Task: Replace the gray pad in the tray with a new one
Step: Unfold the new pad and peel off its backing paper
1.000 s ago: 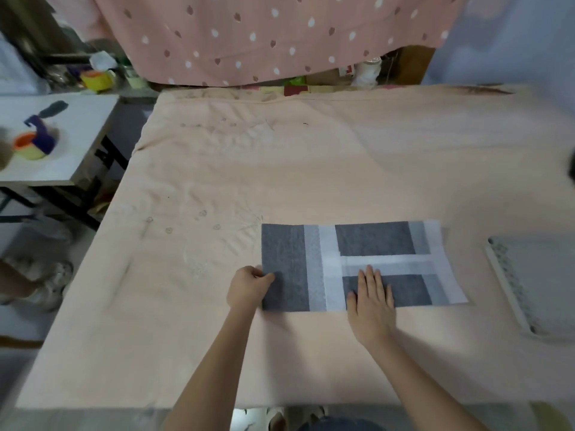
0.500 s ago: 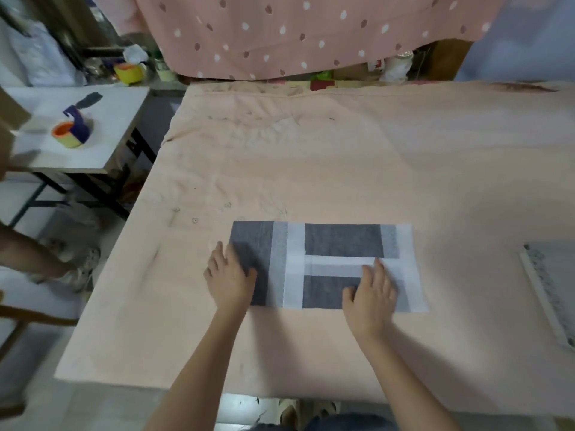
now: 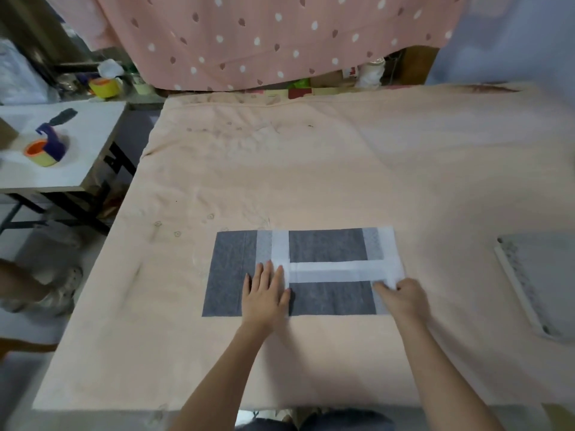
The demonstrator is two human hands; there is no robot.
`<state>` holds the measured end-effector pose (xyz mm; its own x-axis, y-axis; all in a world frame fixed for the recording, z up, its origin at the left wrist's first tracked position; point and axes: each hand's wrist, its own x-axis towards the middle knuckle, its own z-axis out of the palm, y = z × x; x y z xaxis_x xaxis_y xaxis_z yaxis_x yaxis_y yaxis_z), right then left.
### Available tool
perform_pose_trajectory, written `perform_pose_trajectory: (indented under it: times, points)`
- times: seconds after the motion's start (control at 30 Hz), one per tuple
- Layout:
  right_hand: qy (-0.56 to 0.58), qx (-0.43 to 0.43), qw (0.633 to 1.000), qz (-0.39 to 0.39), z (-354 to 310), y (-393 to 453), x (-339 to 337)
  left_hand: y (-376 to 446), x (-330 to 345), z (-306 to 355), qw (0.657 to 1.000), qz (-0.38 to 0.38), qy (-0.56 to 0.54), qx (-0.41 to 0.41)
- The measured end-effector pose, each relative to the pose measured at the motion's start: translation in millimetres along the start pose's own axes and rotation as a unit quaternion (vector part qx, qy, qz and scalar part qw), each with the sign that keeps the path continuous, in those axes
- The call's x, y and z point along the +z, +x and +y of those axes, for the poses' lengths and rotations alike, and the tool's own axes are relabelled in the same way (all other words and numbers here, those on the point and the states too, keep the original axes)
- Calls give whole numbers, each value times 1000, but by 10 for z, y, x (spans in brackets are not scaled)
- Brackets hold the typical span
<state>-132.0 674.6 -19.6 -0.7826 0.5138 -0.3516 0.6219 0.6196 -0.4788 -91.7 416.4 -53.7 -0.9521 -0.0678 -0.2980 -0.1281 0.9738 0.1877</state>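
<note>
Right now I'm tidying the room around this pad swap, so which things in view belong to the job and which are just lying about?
Job:
gray pad, folded, with white strips
left hand pressing flat on it
right hand pinching its right edge
tray, at the table's right

Lying about:
tape roll on the side table
yellow tub behind it
dotted pink curtain

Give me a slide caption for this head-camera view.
Left hand presses the gray pad flat while right hand pinches its white edge; tray waits alongside.
</note>
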Motion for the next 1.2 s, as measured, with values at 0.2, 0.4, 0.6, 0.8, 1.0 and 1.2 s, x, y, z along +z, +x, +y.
perform_pose_trajectory:
  times: [0.2, 0.4, 0.6, 0.8, 1.0, 1.2]
  points:
    - [51, -119, 992, 9, -387, -278, -25, 64, -377, 352, 984, 15, -180, 3]
    - [-115, -299, 945, -59, -948, -853, 314, 204, -716, 523, 757, -84, -638, -111]
    - [-207, -360, 904, -101, -1017, -1046, 605, 352, -665, 253, 860, -22, -484, -158]
    - [-163, -424, 890, -36, -802, -907, 618, 436, -558, 183, 924, -8, -351, -153]
    - [-172, -435, 883, -37, -743, -464, 699, 432, -432, 203, 969, 73, -184, -150]
    - [-278, -433, 857, -22, -891, -98, 826, 618, -285, 420, 981, 173, -58, 69]
